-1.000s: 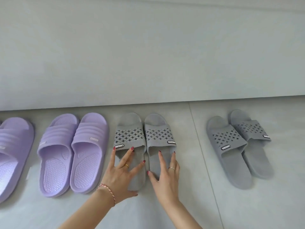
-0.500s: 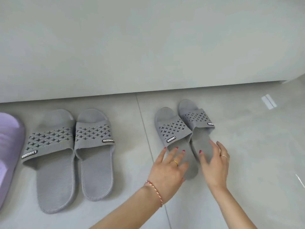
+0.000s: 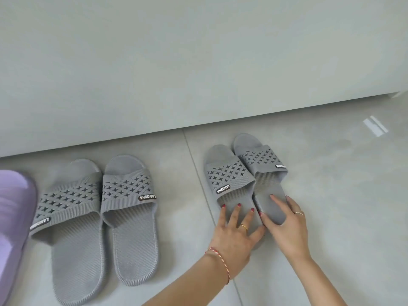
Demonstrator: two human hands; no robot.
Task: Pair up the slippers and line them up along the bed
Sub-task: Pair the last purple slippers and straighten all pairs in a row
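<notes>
A pair of grey slippers lies at an angle near the bed's base (image 3: 176, 74), toes toward the bed. My left hand (image 3: 237, 230) rests flat with spread fingers on the heel of this pair's left slipper (image 3: 229, 175). My right hand (image 3: 287, 221) clasps the heel of its right slipper (image 3: 262, 157), thumb on the inner edge and fingers over the outer edge. The two slippers touch side by side. A second grey pair (image 3: 130, 186) stands straight to the left, toes toward the bed, untouched.
A purple slipper (image 3: 13, 206) shows partly at the left edge. The floor is pale glossy tile with a seam (image 3: 194, 155) running between the two grey pairs. The bed's corner ends at the upper right, with open floor beyond it.
My view and both hands shifted right, from the straightened grey pair to the angled one. Both hands now lie on its heels, farther onto the insoles than half a second ago.
</notes>
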